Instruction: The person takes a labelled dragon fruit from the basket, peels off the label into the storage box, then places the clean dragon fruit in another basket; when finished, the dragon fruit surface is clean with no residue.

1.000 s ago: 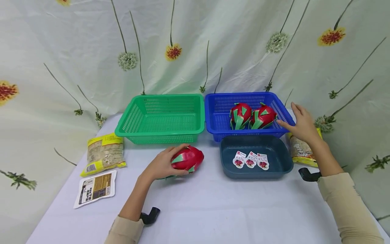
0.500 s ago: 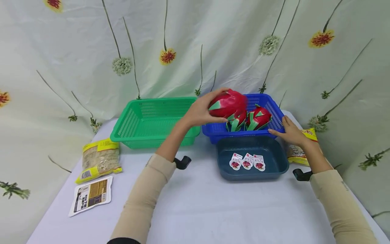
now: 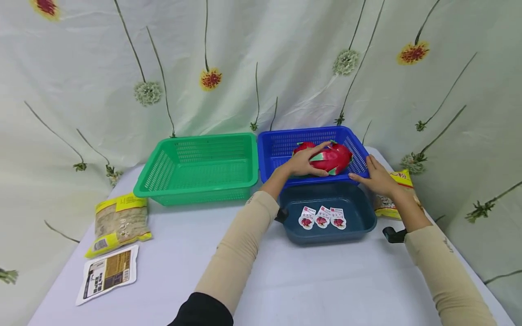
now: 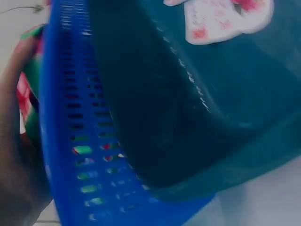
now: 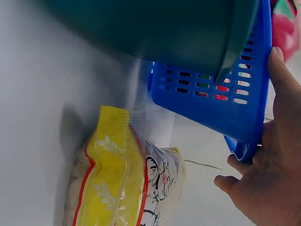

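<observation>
My left hand (image 3: 303, 162) holds a red dragon fruit (image 3: 336, 158) with green scales inside the blue basket (image 3: 281, 138), thumb on the near side. Another dragon fruit (image 3: 302, 146) shows partly behind that hand; anything else under the held fruit is hidden. At the basket's front right corner, my right hand (image 3: 379, 179) grips the rim. The right wrist view shows its thumb along the front rim (image 5: 265, 94) and its fingers past the corner. In the left wrist view, the left hand (image 4: 19, 155) is dark and cut off by the edge.
In front of the basket stands a dark teal tray (image 3: 355, 197) with three dragon fruit stickers (image 3: 322, 217). A green basket (image 3: 195, 194) is left. Yellow food bags lie at left (image 3: 122, 222) and right (image 5: 113, 174), with a flat white packet (image 3: 108, 274).
My left hand has carried the dragon fruit from the table up and right into the blue basket. My right hand has come down onto that basket's corner. The head view has shifted slightly.
</observation>
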Motion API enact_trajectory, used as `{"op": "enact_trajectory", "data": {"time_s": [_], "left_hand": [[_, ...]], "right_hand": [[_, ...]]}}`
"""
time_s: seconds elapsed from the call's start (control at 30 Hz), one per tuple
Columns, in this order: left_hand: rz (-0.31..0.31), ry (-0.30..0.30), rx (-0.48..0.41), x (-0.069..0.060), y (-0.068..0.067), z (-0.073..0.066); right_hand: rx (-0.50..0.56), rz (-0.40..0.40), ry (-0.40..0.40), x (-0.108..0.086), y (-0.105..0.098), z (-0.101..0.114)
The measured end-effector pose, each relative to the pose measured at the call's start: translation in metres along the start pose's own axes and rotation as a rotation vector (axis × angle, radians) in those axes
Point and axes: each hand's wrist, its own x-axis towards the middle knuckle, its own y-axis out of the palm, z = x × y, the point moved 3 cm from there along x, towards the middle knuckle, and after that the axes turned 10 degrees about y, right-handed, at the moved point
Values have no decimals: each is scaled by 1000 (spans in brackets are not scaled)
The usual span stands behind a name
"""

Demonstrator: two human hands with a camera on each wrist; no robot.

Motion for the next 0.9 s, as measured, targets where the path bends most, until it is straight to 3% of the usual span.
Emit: {"op": "enact_trajectory", "data": {"time_s": [0.17, 0.43, 0.6, 0.73, 0.9], "left_hand": [[9, -72, -34, -7, 5, 12], [-27, -26, -86, -16, 4, 15], [-32, -45, -93, -23, -2, 15], [-44, -50, -79, -27, -13, 10], [-105, 33, -15, -45, -43, -6]], "right_hand": [[1, -6, -6, -1, 2, 3], [-1, -1, -7, 2, 4, 7], [0, -7, -16, 4, 3, 7], [18, -18, -25, 5, 0, 7], [33, -39, -45, 0, -8, 11]]}}
